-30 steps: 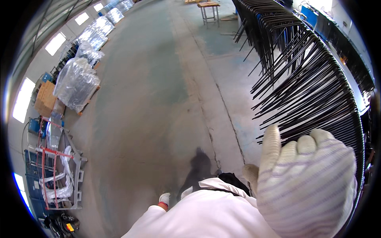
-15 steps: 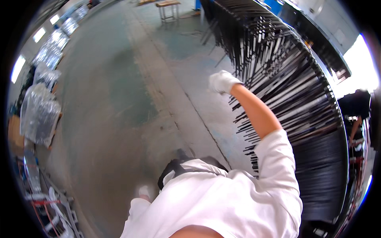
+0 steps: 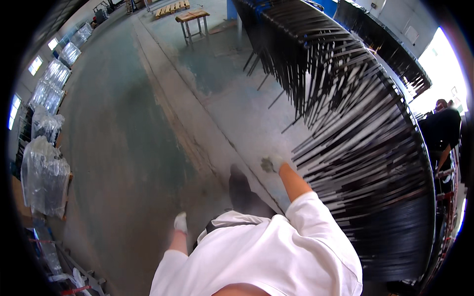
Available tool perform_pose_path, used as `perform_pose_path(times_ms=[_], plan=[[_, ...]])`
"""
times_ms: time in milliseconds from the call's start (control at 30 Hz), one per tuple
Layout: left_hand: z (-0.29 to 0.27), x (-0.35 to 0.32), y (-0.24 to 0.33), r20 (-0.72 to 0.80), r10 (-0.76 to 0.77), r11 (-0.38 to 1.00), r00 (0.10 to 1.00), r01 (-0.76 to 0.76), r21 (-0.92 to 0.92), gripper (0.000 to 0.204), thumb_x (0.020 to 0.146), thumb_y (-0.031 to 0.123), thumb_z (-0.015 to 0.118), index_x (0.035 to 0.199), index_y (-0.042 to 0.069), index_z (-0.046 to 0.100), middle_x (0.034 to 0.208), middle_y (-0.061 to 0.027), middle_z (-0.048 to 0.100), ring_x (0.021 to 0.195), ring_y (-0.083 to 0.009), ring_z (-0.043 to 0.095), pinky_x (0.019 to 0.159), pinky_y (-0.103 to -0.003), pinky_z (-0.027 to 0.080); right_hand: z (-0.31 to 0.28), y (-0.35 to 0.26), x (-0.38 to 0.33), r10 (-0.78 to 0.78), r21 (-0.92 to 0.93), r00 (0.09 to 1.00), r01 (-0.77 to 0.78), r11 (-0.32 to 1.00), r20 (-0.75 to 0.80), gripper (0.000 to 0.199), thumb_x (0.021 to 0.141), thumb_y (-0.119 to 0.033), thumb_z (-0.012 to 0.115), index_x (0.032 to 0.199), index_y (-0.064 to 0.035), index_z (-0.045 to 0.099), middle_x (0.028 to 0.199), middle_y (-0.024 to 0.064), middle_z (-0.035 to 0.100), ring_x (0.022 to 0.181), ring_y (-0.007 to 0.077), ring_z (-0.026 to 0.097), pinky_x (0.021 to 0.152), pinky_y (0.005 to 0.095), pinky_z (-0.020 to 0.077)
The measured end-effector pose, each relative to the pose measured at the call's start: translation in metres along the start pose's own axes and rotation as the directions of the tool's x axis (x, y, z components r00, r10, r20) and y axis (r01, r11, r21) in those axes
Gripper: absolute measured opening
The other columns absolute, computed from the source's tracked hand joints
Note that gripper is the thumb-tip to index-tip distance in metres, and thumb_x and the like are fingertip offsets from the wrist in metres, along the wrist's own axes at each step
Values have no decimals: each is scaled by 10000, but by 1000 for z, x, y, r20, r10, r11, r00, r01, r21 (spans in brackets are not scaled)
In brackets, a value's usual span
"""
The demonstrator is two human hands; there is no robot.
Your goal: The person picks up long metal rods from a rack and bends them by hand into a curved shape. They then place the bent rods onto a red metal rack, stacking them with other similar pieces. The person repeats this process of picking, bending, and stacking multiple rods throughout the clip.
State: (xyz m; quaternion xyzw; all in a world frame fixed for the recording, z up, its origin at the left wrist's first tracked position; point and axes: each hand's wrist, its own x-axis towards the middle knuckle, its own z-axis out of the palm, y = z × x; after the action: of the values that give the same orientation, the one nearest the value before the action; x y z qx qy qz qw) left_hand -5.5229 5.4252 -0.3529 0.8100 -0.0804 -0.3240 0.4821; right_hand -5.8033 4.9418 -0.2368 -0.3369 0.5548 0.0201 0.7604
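Right hand lowered off rack of black rods | left hand low | two gloves, fingers' spread unclear

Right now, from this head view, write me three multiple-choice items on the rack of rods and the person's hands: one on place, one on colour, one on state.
1. Where does the rack of black rods stand relative to the person?
A. on the person's right
B. on the person's left
C. behind the wrapped pallets

2. What colour are the gloves on both hands?
A. black
B. white
C. orange

3. What is the right hand holding?
A. a bundle of rods
B. a wooden bench
C. nothing

Key: 1 A, the rack curves down the right side of the picture, while the plastic-wrapped pallets sit far left. 2 B, the right hand and the left hand both wear white gloves. 3 C, the right hand hangs over the concrete floor short of the rod tips, with nothing in its fingers.
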Motion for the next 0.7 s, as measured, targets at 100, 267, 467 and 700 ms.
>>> perform_pose_path(times_ms=[100,267,467,700], plan=[[-16,-17,25,138,-240,674,961,63,736,379,837,292,466,1060,0,562,1117,-149,549,1032,-237,512,905,-334,379,-33,-1,25,-70,169,996,79,982,-62,355,810,-344,479,1036,-85,568,1030,130,598,915,284,578,760,396,441],[-28,-1,-13,33,-459,392,888,169,904,350,825,303,467,1041,51,579,1117,-167,540,1031,-260,515,877,-363,396,-14,-76,24,-154,327,979,190,926,-135,388,834,-311,445,1134,-75,519,1118,132,559,988,267,556,853,405,423],[7,78,20,44,-454,343,890,130,930,320,811,317,468,1018,112,600,1117,-189,529,1031,-288,518,844,-398,416,38,-199,68,-133,109,991,132,985,7,394,819,-293,504,1139,-64,513,1147,123,543,1067,258,509,932,373,373],[47,201,62,-192,-320,947,928,310,-81,339,851,309,430,1070,69,526,981,-76,549,873,-195,491,775,-343,430,139,-318,104,-173,-105,968,194,975,181,435,821,-305,547,1170,-55,481,1118,116,560,1016,238,544,890,351,410]])
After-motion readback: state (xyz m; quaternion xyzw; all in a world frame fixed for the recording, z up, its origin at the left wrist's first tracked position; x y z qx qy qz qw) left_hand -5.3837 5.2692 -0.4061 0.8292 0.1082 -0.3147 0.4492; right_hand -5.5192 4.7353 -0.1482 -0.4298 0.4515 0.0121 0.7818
